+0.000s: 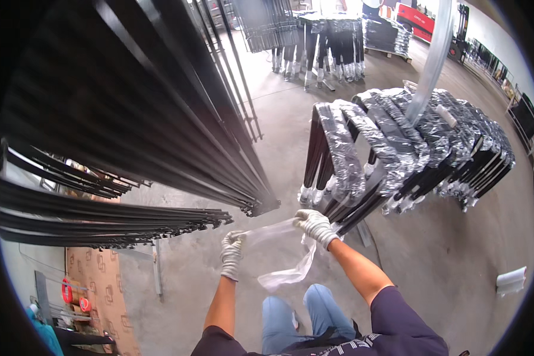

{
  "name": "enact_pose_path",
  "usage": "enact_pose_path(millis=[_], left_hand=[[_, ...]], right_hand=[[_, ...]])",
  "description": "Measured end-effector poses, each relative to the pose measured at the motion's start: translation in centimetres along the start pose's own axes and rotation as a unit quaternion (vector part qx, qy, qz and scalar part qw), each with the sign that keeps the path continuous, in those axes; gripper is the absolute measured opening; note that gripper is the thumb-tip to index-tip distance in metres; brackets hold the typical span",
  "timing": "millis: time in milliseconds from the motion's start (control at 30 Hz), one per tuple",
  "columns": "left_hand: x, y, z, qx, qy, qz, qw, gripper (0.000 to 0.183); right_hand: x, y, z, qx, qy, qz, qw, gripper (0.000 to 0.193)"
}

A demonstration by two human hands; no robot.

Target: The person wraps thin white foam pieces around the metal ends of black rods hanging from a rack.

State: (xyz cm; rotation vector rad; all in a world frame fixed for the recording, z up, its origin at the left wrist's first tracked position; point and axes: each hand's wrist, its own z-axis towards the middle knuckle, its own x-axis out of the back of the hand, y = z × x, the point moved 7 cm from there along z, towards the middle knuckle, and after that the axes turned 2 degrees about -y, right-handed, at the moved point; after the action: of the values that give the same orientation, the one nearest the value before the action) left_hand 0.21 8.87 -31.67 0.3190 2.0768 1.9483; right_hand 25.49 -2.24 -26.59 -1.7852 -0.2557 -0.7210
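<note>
A strip of clear plastic film (271,232) is stretched between my two hands, and a loose whitish tail of it hangs below, above my knees. My left hand (231,254), in a grey-white striped work glove, is closed on the film's left end. My right hand (315,226), gloved the same way, pinches the other end, higher and farther out. Just beyond the right hand stand black metal frames (332,148), their upper bars wrapped in shiny clear film. The right fingertips are partly hidden by the glove and film.
Long black bars (160,107) hang or lean in rows at the left, their ends near my left hand. A white film roll (511,281) lies on the floor at right. More wrapped frames (332,44) and a red forklift (418,22) stand behind. Another person's teal sleeve (44,332) shows lower left.
</note>
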Motion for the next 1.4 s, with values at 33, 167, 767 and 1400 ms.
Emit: enact_pose_path(millis=[33,167,767,1400], left_hand=[[-0.2,-2.7,1.1,0.013,-0.016,-0.002,1.0,0.013],[0.5,-6.0,6.0,-0.055,-0.01,-0.057,0.997,0.016],[-3.1,-5.3,12.3,-0.212,-0.286,-0.205,0.912,0.018],[0.5,-2.7,9.0,-0.25,-0.292,-0.27,0.883,0.015]], right_hand=[[-1.5,3.0,1.7,0.005,0.019,0.01,1.0,0.028],[-4.3,5.1,6.8,0.031,0.033,0.038,0.998,0.022],[-10.9,6.7,10.1,0.265,-0.029,0.077,0.961,0.017],[-16.1,0.2,5.9,0.27,0.166,0.148,0.937,0.03]])
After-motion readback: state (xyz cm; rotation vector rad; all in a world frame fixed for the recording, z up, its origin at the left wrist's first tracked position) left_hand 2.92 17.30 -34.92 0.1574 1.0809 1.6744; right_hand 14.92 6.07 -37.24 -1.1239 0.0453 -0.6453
